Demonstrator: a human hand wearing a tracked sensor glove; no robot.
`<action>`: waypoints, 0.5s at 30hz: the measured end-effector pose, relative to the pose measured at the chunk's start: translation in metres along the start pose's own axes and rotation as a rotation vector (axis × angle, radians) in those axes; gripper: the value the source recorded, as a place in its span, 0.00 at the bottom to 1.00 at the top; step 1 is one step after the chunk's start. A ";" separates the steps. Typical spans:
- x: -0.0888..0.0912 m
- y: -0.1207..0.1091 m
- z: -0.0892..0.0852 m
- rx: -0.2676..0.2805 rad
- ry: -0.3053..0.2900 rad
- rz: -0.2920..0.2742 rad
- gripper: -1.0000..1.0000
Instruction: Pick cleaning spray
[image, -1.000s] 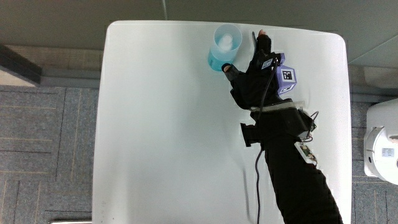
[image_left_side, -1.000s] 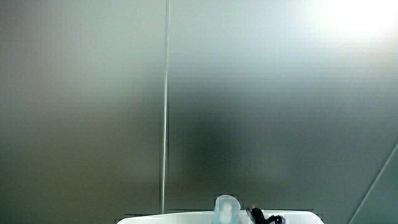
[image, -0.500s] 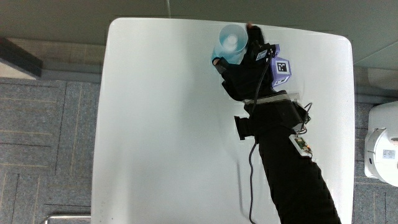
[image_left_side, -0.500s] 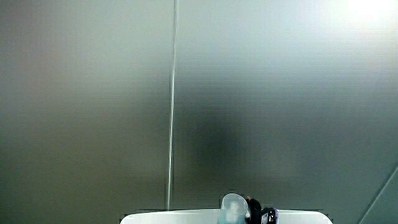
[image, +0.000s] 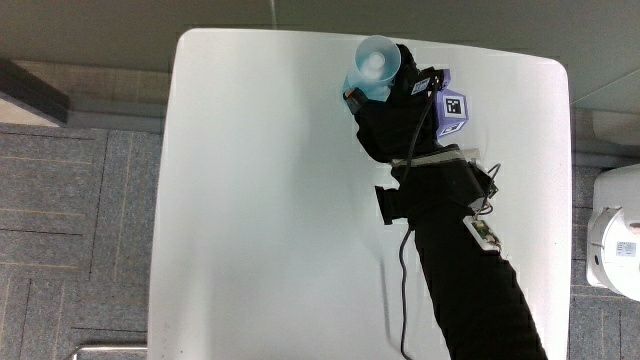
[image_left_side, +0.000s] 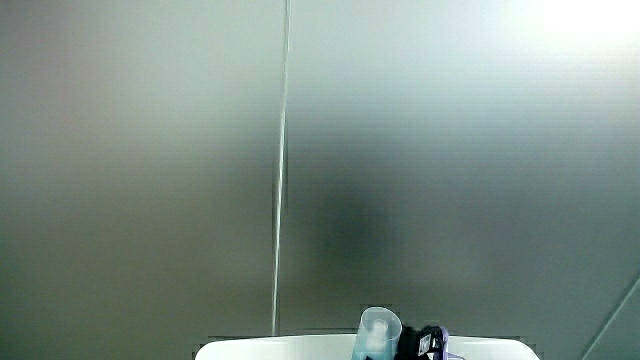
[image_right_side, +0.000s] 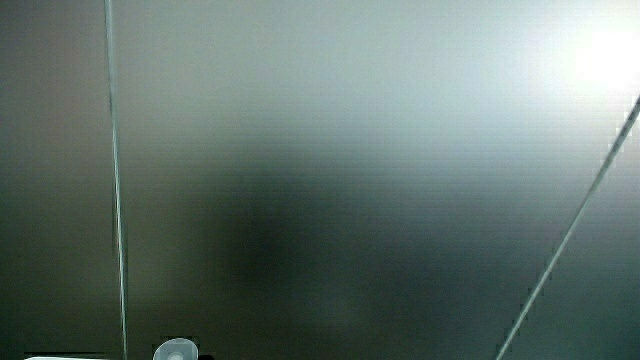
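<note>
1. Nearest me, my forearm (image: 470, 280) runs up over the white tabletop (image: 270, 200) toward the edge farthest from me, about one o'clock from mid-table.
2. My hand (image: 395, 115), patterned cube (image: 452, 108) on its back, is wrapped around the cleaning spray (image: 375, 68); the fingers appear curled on its pale blue body, so I judge the grip made.
3. Nothing else stands near the bottle, so a straight lift looks unobstructed.
4. Both side views show mostly pale wall, with only the bottle top peeking.
</note>
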 end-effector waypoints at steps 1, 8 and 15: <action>-0.002 -0.001 -0.001 0.002 0.007 -0.002 1.00; -0.002 0.000 0.002 0.007 0.015 -0.002 1.00; -0.002 -0.002 0.000 0.012 0.026 0.012 1.00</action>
